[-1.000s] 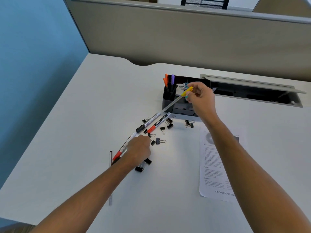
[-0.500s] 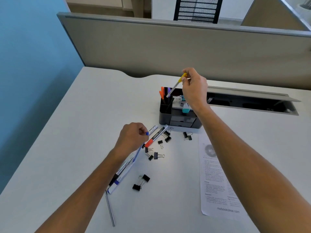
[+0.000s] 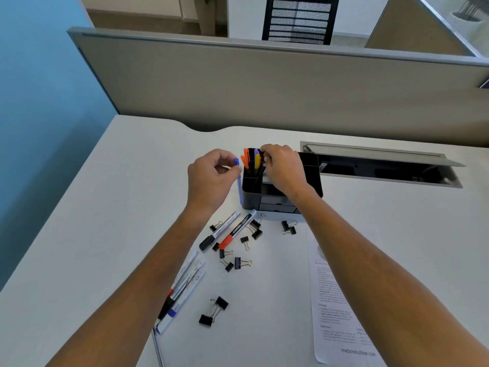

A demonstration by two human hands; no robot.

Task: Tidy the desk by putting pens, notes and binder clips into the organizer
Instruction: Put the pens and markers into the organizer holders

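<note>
**Inspector A:** While the head view is our only view, we take it in full. We count several pens standing in the pen compartment of the black organizer (image 3: pixel 267 193): orange pens (image 3: pixel 245 159), a purple pen (image 3: pixel 256 152) and a yellow pen (image 3: pixel 258 159). The right hand (image 3: pixel 284 169) sits over that compartment, fingertips curled at the pen tops; we judge its grip to be on the yellow pen, though the fingers hide the contact.

**Inspector B:** And the left?

**Inspector A:** The left hand (image 3: pixel 211 177) has a pinching grip on a blue pen (image 3: pixel 239 185), held upright just beside the organizer's left wall, not yet inside.

**Inspector B:** Then we record the pens as partly done. What is left?

**Inspector A:** On the table (image 3: pixel 105 207) we find a black-capped marker (image 3: pixel 219 231) and a red-capped marker (image 3: pixel 236 229) side by side in front of the organizer, and a bundle of further pens (image 3: pixel 182 290) nearer the left forearm. Binder clips (image 3: pixel 242 262) lie scattered among them, a larger pair (image 3: pixel 213 311) apart towards us. A printed sheet (image 3: pixel 336 300) lies under the right forearm.

**Inspector B:** Any clips or notes stowed?

**Inspector A:** We cannot tell; the right hand covers the other compartments. We judge the task well short of half done.
</note>
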